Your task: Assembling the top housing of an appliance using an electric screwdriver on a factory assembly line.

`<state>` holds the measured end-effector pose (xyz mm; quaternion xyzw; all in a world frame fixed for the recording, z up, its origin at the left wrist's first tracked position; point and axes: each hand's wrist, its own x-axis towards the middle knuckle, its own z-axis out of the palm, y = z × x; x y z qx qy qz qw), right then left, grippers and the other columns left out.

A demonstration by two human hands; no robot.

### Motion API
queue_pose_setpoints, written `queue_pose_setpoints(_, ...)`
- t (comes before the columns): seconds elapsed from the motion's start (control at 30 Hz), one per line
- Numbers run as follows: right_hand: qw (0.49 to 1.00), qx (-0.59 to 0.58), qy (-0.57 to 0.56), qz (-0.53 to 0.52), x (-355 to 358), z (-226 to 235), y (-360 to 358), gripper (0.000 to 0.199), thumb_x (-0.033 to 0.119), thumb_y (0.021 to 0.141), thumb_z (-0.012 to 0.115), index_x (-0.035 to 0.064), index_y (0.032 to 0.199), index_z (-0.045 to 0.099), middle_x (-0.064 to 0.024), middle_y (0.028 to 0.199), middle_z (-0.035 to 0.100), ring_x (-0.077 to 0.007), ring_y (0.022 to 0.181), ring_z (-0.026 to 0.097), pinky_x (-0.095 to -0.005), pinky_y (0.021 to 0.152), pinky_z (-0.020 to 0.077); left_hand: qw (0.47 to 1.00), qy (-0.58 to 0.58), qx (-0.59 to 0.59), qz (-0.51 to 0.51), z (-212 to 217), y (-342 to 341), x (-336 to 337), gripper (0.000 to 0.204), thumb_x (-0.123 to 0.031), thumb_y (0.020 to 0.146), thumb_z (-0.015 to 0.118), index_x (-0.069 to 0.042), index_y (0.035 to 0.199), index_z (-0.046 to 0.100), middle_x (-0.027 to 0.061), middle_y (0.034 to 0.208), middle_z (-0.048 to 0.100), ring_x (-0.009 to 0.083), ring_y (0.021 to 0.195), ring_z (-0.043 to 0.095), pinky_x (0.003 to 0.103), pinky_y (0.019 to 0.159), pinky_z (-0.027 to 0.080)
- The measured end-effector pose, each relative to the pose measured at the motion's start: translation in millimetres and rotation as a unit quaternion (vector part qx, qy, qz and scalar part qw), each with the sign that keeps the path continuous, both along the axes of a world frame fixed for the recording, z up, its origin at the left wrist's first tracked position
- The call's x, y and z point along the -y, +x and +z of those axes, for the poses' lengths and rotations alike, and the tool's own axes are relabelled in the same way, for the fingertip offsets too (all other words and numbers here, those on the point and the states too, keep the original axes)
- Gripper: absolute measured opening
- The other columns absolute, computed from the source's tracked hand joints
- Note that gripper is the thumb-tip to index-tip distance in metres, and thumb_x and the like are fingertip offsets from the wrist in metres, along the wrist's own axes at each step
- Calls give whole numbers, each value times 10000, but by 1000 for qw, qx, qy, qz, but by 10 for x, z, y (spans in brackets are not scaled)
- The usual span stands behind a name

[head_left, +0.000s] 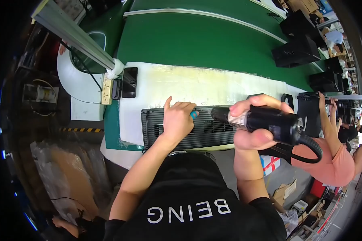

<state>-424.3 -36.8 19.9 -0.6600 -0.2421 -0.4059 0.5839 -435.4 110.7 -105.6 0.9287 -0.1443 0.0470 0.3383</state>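
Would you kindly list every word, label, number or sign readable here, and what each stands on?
Black shirt: large white capital letters, upside down in view; I am leaving the wording uncopied.
Black corded tool in the right hand: pale label, print too small to read.

The scene is viewed from the wearer's head by a fisheye camera directed steeply downward and forward. The black T-shirt [189,188] is included close by at the lower edge, the slatted black panel [205,138] near mid-frame; the green worktop [205,40] is shown beyond.
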Motion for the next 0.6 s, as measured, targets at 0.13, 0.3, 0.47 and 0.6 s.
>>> queue_pose_setpoints(0.13,996,-54,16,68,-141,-137,106,671,513,920,518,72,1350,252,-189,952,568,-225,514,596,-316,475,521,1000,8,-2,-6,4,14,-21,153,-118,787,665,-97,938,682,19,891,680,193,887,628,507,1073,277)
queue_pose_setpoints(0.3,990,-83,13,113,-210,-284,178,676,462,879,619,87,1339,294,-169,927,584,-217,560,610,-315,504,531,1000,20,-2,-6,-8,30,-32,182,-115,768,670,-102,949,678,15,879,672,192,873,622,513,1066,287)
queue_pose_setpoints(0.47,979,-86,10,184,-203,-373,176,719,365,843,705,103,1380,306,-171,931,595,-220,645,632,-323,556,554,999,31,2,-8,-17,29,-24,216,-110,750,670,-104,966,674,13,881,669,190,868,620,514,1063,291)
queue_pose_setpoints(0.6,971,-104,41,210,-176,-451,144,734,273,813,753,107,1383,321,-188,964,601,-232,700,644,-333,599,564,999,46,-7,-18,-22,18,0,276,-57,703,647,-110,972,673,17,901,674,189,892,625,513,1066,287)
